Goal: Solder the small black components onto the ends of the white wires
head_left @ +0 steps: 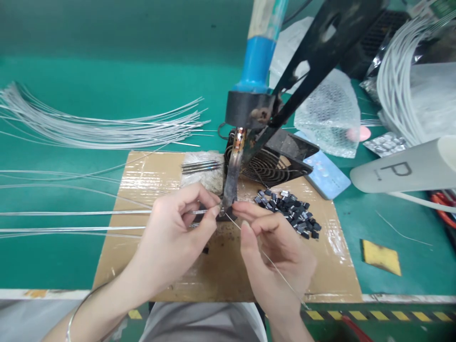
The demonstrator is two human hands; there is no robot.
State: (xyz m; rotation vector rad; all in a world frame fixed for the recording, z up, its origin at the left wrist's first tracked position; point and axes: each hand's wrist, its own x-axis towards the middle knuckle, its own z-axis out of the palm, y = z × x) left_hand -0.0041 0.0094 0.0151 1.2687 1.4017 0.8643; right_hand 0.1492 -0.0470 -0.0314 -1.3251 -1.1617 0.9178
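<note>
My left hand is closed in a pinch, thumb against forefinger, on a thin silvery-white wire that runs in from the left. The pinched end is right beside the tip of a blue-handled soldering iron, clamped pointing down. My fingertips hide the exact end. On the other side, my right hand has its fingers curled around a thin strand of solder wire. Its upper end reaches the iron tip, while the rest trails down across the palm. Small black connectors lie in a pile just beyond my right hand.
Cardboard covers the work spot. Behind the iron stands a black fan. A bundle of wires lies back left. To the right are a blue box, a white cylinder and a yellow sponge.
</note>
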